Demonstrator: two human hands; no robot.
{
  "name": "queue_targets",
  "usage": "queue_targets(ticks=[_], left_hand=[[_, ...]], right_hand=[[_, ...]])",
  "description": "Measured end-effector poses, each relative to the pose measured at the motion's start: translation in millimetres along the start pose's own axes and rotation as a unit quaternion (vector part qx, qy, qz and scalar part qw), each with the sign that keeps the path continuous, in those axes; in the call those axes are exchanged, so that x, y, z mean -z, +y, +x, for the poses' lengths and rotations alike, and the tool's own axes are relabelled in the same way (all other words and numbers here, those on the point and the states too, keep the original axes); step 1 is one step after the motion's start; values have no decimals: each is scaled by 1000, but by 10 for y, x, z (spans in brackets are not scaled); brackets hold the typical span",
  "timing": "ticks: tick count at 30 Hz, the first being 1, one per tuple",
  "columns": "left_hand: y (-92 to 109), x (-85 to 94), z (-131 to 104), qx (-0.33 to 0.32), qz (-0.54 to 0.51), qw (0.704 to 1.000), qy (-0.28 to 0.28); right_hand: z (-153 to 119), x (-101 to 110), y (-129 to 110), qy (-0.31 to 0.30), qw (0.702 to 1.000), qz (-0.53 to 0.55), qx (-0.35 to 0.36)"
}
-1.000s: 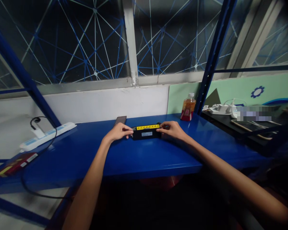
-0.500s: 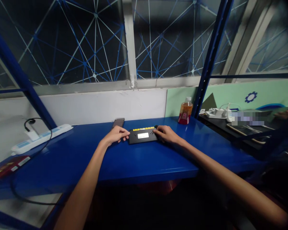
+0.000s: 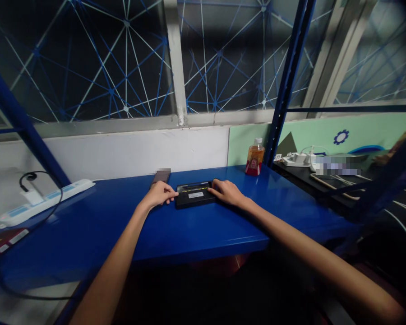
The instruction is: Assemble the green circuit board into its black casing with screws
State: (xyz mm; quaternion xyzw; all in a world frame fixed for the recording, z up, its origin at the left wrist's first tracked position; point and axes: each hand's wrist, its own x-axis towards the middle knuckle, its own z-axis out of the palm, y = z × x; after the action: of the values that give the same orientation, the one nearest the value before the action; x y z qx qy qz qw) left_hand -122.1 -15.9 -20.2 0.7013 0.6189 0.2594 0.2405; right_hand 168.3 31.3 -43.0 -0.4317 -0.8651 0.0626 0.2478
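A flat black case with a white label and a yellow strip lies on the blue table, in front of me. My left hand pinches its left edge between thumb and fingers. At its right end my right hand grips the side, thumb near the upper corner. The back part of the case shows a recessed, partly see-through area. Just behind my left hand lies a dark flat object, partly covered by that hand.
A bottle of orange-red drink stands at the back right. On the left lie a white power strip with a black cable and a red box. Blue uprights flank the table; chargers and cables sit on a dark surface at right.
The case has changed its look: its yellow strip now lies mid-surface and a recessed area shows behind it. Both hands remain at its ends. The whole view has shifted slightly.
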Motion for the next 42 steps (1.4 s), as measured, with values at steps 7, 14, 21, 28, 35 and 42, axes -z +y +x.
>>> queue_targets(ticks=[7, 14, 21, 28, 35, 42], left_hand=[[-21, 64, 32, -55, 58, 995, 61], [47, 29, 18, -126, 82, 988, 24], [-15, 3, -2, -112, 134, 979, -105], [-14, -88, 15, -117, 163, 975, -95], [8, -12, 14, -122, 166, 977, -47], [11, -6, 11, -128, 177, 975, -43]], right_hand=[[-66, 89, -53, 21, 998, -44, 32], [217, 325, 41, 21, 998, -24, 54], [311, 187, -42, -68, 986, 27, 152], [265, 77, -8, -93, 976, -43, 192], [219, 205, 150, -108, 983, -15, 146], [208, 218, 182, -118, 985, -16, 128]])
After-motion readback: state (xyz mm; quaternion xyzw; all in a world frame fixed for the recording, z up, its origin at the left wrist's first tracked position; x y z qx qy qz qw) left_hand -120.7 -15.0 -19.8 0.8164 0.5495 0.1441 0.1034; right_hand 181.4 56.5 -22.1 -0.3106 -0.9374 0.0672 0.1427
